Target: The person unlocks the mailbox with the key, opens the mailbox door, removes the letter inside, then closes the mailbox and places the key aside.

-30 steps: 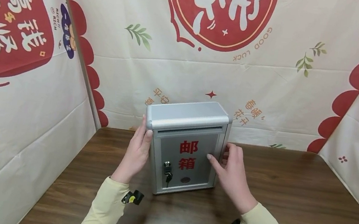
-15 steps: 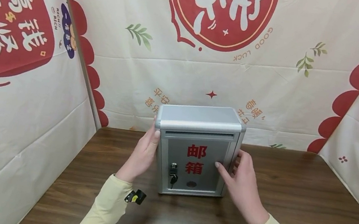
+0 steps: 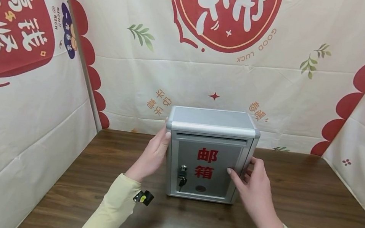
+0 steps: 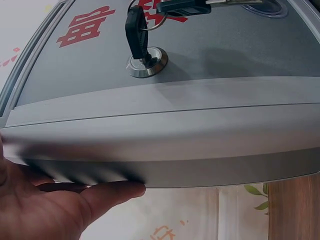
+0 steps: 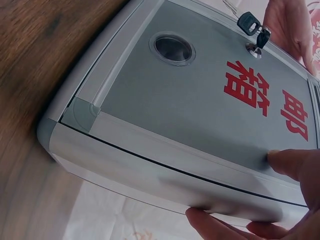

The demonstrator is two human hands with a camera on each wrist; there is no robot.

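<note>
A silver mailbox stands upright on the brown wood-grain counter, between the two hands, its front facing the near side. The left hand lies against the left side of the mailbox, near its upper part: the grip is spread, with fingers laid along the side panel and the thumb by the front left edge. The right hand has its grip pinching the right side of the mailbox, thumb pressed on the front panel to the right of the red characters, and fingers bent against the side. This grip sits a little lower than the left one.

Left of the characters is a round metal lock with a key in it; a second key hangs on the same ring. A narrow slot runs across the front below the lid, and a small round window is set low in the panel. On the far side hangs a pale printed cloth.
</note>
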